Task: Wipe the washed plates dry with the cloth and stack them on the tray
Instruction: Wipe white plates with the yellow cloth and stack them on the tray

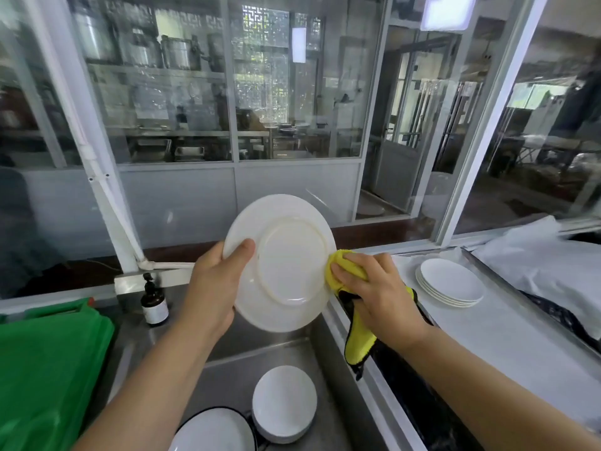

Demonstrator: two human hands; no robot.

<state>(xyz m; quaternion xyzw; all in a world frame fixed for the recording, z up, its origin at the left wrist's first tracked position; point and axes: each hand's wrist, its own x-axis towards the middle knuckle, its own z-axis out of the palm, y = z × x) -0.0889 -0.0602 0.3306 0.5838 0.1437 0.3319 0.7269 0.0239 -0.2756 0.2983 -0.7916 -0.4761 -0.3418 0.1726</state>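
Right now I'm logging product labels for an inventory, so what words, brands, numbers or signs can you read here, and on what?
None can be read.
Brown bottle: its white label is too small and blurred to read.
Papers behind the glass: blurred, unreadable.
Held plate, cloth, stack, green bin: no print visible.

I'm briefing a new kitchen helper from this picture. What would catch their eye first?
The white plate held up at centre, its underside facing the camera, gripped by the left hand while the right hand presses a yellow cloth to its rim. Next, the stack of plates on the tray at right, and more plates in the sink below.
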